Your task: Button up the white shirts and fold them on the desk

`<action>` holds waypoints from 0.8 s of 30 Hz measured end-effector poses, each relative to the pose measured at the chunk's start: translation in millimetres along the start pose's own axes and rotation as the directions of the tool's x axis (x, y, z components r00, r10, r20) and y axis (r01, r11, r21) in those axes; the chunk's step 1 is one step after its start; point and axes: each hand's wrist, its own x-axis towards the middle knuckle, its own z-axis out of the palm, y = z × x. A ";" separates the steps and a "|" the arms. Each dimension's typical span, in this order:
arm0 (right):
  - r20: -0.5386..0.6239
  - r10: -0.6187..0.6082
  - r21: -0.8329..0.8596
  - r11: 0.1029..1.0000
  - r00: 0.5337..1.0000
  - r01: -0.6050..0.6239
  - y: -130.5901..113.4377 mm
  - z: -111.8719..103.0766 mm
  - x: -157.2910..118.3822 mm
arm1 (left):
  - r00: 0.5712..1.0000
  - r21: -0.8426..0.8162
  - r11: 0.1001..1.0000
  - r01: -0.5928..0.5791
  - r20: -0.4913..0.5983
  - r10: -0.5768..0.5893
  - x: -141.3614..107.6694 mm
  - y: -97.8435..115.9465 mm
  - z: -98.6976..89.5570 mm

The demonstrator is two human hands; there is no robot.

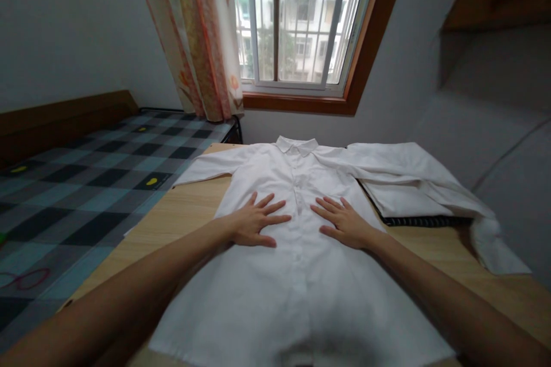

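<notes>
Left hand (pixel 260 221) and right hand (pixel 342 222), palms down with fingers wide apart, rest on the front of the white shirt (pixel 275 287), which lies spread on the wooden table (pixel 189 206), beside the checkered bed (pixel 103 183) and near the window (pixel 299 40).

Pale wooden table (pixel 189 209): 1 white shirt (pixel 295 266) spread flat, front up; dark striped item (pixel 424 221) under white cloth (pixel 402 199).
</notes>
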 end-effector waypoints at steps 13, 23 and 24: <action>-0.168 0.143 0.212 0.972 0.975 -0.106 -59.7 -7.3 45.2 | 0.862 -0.263 0.898 0.352 -0.282 -0.420 62.8 39.3 5.0; -0.133 0.062 0.324 0.946 0.989 -0.016 -51.1 -7.1 53.4 | 0.846 -0.595 0.754 0.278 -0.220 -0.485 51.3 16.3 6.7; -0.123 0.058 0.332 0.943 0.991 -0.014 -52.6 -7.8 53.4 | 0.843 -0.622 0.739 0.259 -0.228 -0.487 49.8 15.3 7.4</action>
